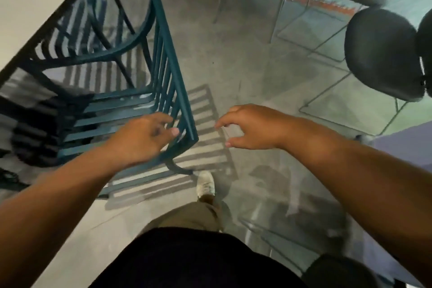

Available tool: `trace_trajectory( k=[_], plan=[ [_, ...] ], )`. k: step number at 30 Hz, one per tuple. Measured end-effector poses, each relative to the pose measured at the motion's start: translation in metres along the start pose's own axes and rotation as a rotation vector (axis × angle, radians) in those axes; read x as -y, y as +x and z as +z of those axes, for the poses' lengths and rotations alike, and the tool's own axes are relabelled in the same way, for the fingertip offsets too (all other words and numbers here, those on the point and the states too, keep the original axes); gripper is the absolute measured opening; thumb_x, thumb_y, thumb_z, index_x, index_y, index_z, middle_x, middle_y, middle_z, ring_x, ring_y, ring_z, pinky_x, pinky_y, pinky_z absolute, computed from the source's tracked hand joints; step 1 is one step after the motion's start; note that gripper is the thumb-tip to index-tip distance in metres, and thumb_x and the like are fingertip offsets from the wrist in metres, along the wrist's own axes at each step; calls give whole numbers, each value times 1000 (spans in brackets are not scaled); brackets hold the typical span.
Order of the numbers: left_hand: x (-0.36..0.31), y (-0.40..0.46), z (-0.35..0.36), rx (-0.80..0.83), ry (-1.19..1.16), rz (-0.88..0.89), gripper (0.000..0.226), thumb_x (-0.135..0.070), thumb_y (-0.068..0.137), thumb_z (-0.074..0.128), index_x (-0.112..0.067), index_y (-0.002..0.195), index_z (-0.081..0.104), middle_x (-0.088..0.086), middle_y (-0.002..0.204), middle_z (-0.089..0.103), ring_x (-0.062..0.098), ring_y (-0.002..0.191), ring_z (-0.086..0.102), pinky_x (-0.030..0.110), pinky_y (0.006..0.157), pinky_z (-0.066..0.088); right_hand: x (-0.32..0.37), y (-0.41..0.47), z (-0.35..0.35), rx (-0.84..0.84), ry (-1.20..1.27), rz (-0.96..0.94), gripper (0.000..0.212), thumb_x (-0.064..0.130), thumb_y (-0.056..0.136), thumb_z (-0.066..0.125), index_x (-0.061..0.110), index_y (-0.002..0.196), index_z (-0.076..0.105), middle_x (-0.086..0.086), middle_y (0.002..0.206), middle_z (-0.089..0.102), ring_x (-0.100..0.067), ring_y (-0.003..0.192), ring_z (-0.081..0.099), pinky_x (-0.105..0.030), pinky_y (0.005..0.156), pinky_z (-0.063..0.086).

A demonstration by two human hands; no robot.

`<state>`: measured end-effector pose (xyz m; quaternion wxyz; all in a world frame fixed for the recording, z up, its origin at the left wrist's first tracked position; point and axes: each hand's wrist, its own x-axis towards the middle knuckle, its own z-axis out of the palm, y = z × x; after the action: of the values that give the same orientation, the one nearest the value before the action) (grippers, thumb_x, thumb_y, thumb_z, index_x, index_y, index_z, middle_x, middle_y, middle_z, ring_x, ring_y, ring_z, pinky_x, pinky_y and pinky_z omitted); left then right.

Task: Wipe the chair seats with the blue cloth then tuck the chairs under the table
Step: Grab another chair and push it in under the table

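Grey concrete floor, white table [25, 21] top left; I'm reaching my left hand [142, 140], fingers spread loose, and empty half-curled right hand [252, 127] for the teal chair [174, 70] backrest—should grip both ends, push straight under; blue cloth not visible.

**Open floor to the right, chair rail at the left fingers**

The teal chair [131, 110] backrest stands directly against the left hand's fingers [171, 130]. Beyond them, the worktop [25, 16] overhangs the seat. Under the right hand's fingers [222, 123] lies bare floor [233, 54]; black stools [383, 54] stand well beyond.
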<state>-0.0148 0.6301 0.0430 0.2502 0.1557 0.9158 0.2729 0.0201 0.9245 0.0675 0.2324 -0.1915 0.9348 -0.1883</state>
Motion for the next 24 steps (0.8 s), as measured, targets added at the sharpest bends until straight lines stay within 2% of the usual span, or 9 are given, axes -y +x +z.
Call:
trace_trajectory(
  k=[2, 5, 7, 11, 13, 18, 21, 24],
  plan=[
    [5, 24, -3, -21, -45, -72, 53, -65, 92, 46, -35, 136, 50, -5, 124, 64, 16, 104, 59, 38, 89, 48, -15, 36, -19, 56, -48, -39, 51, 41, 92, 71, 37, 140, 56, 7, 132, 59, -12, 111, 55, -31, 91, 46],
    [5, 56, -9, -54, -180, -187, 58, -63, 92, 47, -33, 141, 45, 0, 135, 59, 19, 111, 58, 39, 90, 48, -30, 89, -43, 113, -116, -146, 50, 39, 92, 70, 37, 139, 56, 9, 129, 57, -4, 99, 46, -26, 82, 39],
    [1, 72, -11, -85, -263, -234, 59, -63, 91, 50, -32, 142, 44, -1, 132, 60, 17, 107, 59, 36, 85, 48, -35, 123, -58, 150, -168, -220, 49, 40, 92, 71, 36, 139, 57, 9, 124, 56, -5, 98, 45, -26, 80, 37],
    [-9, 91, -10, -145, -374, -304, 67, -67, 87, 52, -29, 141, 45, -1, 124, 62, 16, 102, 62, 36, 84, 52, -42, 180, -91, 180, -270, -364, 53, 40, 89, 74, 35, 139, 57, 13, 111, 47, -6, 101, 42, -25, 81, 37],
    [-15, 95, -6, -154, -410, -336, 73, -71, 84, 52, -29, 144, 44, -2, 125, 61, 15, 103, 62, 36, 86, 53, -43, 207, -105, 220, -326, -448, 56, 42, 87, 76, 33, 139, 57, 13, 110, 43, -4, 102, 37, -25, 81, 35],
    [-33, 106, 1, -196, -406, -426, 77, -76, 83, 50, -30, 144, 41, -4, 130, 54, 12, 102, 59, 38, 92, 52, -44, 278, -133, 232, -500, -685, 60, 51, 80, 78, 35, 133, 56, 7, 114, 45, -15, 106, 43, -34, 88, 44],
    [-51, 115, 14, -243, -341, -555, 70, -81, 80, 47, -34, 131, 45, -7, 114, 50, 12, 95, 55, 39, 85, 53, -46, 325, -149, 264, -643, -831, 64, 58, 79, 75, 36, 136, 54, 6, 118, 45, -19, 113, 44, -39, 100, 40],
    [-73, 134, 29, -354, -326, -789, 69, -85, 77, 46, -34, 124, 47, -7, 102, 47, 15, 90, 53, 41, 80, 53, -49, 372, -164, 354, -841, -911, 66, 61, 81, 72, 41, 140, 49, 9, 119, 47, -19, 118, 44, -42, 109, 33]
  ],
)
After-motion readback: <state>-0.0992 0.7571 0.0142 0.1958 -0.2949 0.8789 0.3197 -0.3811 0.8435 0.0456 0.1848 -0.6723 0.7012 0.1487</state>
